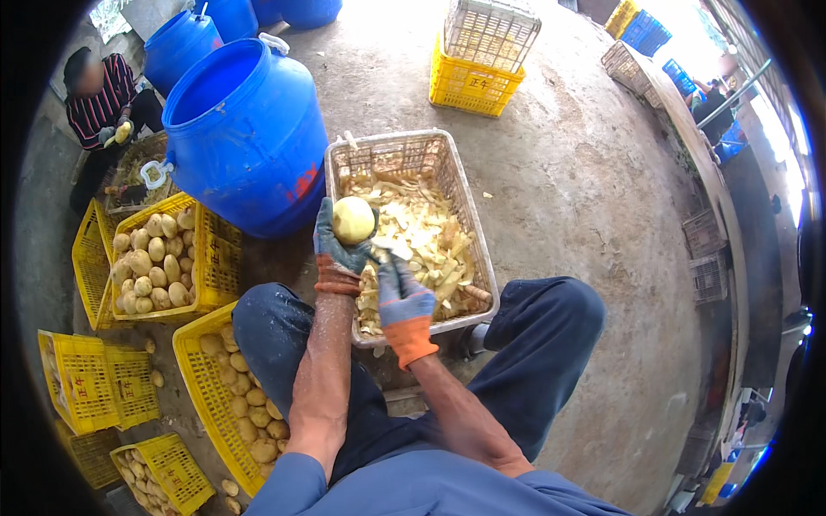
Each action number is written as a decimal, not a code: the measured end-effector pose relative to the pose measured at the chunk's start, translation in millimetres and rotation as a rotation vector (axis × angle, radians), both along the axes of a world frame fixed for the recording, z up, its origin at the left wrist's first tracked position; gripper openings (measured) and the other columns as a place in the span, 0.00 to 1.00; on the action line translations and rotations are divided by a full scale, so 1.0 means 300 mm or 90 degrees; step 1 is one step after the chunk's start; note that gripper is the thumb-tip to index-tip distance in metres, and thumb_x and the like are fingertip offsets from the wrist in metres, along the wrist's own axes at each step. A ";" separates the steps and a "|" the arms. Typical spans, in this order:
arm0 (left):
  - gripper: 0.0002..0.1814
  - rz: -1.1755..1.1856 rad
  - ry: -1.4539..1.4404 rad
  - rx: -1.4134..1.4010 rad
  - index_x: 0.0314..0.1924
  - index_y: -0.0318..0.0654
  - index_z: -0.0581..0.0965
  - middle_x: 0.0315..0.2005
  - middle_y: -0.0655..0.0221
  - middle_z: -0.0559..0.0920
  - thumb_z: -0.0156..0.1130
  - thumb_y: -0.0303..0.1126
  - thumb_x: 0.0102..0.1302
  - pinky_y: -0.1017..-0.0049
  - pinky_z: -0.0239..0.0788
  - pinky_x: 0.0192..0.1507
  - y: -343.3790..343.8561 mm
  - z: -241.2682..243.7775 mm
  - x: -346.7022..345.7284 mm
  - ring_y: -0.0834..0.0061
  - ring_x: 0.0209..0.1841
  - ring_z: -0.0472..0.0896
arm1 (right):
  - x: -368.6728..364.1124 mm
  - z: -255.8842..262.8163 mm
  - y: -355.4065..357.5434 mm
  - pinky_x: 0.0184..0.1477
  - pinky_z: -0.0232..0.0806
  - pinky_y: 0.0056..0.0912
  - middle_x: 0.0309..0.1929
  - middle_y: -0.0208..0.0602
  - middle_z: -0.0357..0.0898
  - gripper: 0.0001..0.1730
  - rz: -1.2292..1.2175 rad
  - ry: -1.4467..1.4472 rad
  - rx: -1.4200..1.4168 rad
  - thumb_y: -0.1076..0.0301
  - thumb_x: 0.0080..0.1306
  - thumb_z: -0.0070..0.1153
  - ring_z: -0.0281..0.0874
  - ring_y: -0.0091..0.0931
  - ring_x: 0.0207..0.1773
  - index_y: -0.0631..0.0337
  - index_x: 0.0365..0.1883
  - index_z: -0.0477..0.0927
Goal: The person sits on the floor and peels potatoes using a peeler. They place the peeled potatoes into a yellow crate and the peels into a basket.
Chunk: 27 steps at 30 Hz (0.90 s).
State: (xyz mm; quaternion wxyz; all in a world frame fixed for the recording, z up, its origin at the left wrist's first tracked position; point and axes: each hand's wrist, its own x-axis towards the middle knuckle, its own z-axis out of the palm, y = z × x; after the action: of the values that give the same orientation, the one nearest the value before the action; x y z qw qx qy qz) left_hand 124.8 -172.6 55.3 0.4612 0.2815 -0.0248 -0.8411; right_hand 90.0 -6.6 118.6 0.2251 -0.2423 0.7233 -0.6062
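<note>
My left hand (342, 242), in a dark coated glove with a rust-coloured cuff, cups a round, pale yellow potato (353, 220) with its skin off. In my right hand (406, 297), gloved in grey and orange, is a peeling blade (395, 248); it looks blurred, and fingers hide most of its handle. The blade is just below and right of the potato, and I cannot tell whether they touch. Both hands are over the left part of a pale plastic crate (474, 238). Peelings (429, 229) in long strips and flakes cover its bottom.
Close by my left knee is a yellow crate (193, 361) of unpeeled potatoes (248, 400). Another full yellow crate (216, 258) stands beyond it. A large open blue barrel (258, 148) rises behind. A co-worker (97, 109) sits far left. Stacked crates (477, 80) stand ahead.
</note>
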 end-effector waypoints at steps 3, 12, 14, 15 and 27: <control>0.24 -0.071 0.157 -0.025 0.55 0.41 0.81 0.49 0.60 0.87 0.69 0.52 0.71 0.49 0.80 0.58 -0.041 0.010 0.052 0.57 0.52 0.86 | -0.115 0.103 -0.049 0.35 0.69 0.21 0.41 0.25 0.85 0.21 0.041 -0.056 0.003 0.69 0.78 0.60 0.72 0.13 0.37 0.66 0.66 0.81; 0.17 -0.156 0.166 -0.044 0.53 0.42 0.83 0.46 0.64 0.89 0.64 0.46 0.76 0.60 0.81 0.57 0.049 0.097 0.022 0.65 0.49 0.87 | -0.162 0.053 -0.147 0.53 0.75 0.28 0.50 0.45 0.89 0.23 0.123 0.020 -0.021 0.66 0.77 0.59 0.82 0.20 0.50 0.67 0.66 0.80; 0.15 -0.150 0.103 -0.037 0.50 0.42 0.83 0.43 0.64 0.89 0.65 0.45 0.74 0.61 0.82 0.53 0.076 0.064 0.009 0.65 0.46 0.88 | -0.126 0.026 -0.097 0.53 0.75 0.27 0.52 0.44 0.89 0.23 0.078 0.070 0.000 0.67 0.78 0.59 0.80 0.18 0.51 0.68 0.67 0.79; 0.14 -0.147 0.067 -0.032 0.49 0.43 0.83 0.42 0.63 0.89 0.66 0.45 0.74 0.62 0.83 0.52 0.093 0.053 0.007 0.65 0.45 0.88 | -0.102 0.011 -0.068 0.54 0.75 0.27 0.53 0.44 0.89 0.23 0.050 0.089 0.012 0.67 0.78 0.58 0.79 0.17 0.51 0.68 0.68 0.78; 0.18 -0.150 0.068 0.013 0.49 0.45 0.83 0.41 0.64 0.88 0.69 0.49 0.70 0.54 0.83 0.49 0.057 0.048 -0.009 0.63 0.45 0.87 | -0.116 0.042 0.034 0.36 0.76 0.35 0.39 0.58 0.88 0.23 0.048 0.129 0.018 0.65 0.76 0.59 0.87 0.28 0.32 0.60 0.67 0.81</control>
State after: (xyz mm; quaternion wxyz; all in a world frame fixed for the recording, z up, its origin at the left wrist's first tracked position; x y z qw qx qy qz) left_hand 122.2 -155.6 69.5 0.3571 0.2358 -0.0243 -0.9035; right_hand 55.2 3.6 131.3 0.1770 -0.3262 0.7410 -0.5596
